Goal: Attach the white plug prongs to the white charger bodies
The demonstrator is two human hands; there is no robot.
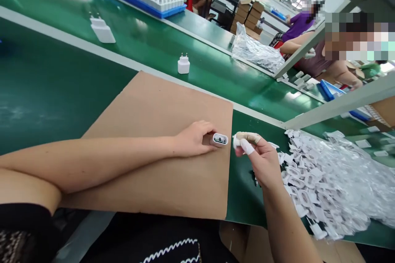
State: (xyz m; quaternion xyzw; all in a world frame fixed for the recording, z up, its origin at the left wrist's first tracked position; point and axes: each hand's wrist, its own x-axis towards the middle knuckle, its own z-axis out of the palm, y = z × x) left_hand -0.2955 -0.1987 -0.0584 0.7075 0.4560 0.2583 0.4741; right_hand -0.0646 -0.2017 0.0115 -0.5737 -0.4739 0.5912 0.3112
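Note:
My left hand point(194, 139) rests over the cardboard sheet point(173, 185), its fingers closed round a white charger housing point(212, 141). The housing's open end faces right and shows metal parts inside. Just to the right, my right hand point(267, 160) pinches a small white plastic piece point(236, 140), mostly covered by the fingertips. White covers sit on its thumb and finger. A narrow gap separates the piece from the housing. Beside my right hand lies a heap of white plastic charger parts point(304, 181).
Clear plastic bagging point(354, 176) covers part of the heap. Beyond a pale rail, finished-looking plug chargers point(183, 65) stand on the green belt point(138, 45). A blue tray point(173, 11) holds rows of chargers. A metal post point(304, 47) rises at right; co-workers sit farther back.

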